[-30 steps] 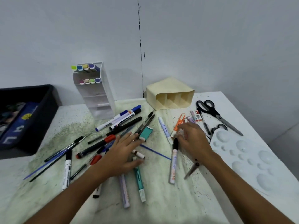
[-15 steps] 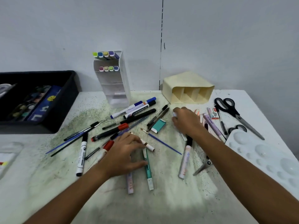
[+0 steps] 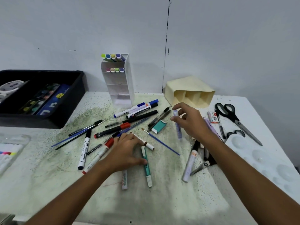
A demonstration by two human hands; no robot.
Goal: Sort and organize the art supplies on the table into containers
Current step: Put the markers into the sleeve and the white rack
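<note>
Several pens and markers lie scattered across the middle of the table. My right hand pinches a lilac marker by its top, holding it upright just in front of the cream holder. My left hand lies over a teal marker, a pink marker and a brown-tipped marker, fingers curled on them; which ones it grips I cannot tell. A white tiered rack at the back holds several highlighters in its top rows.
A black bin with paint sets stands at the back left. Black scissors, a white paint palette and an eraser box lie on the right. A clear marker pack sits at the left edge. A teal eraser lies mid-table.
My right hand has lifted the lilac marker off the table and raised it upright toward the cream holder. My left hand stays on the markers at the centre.
</note>
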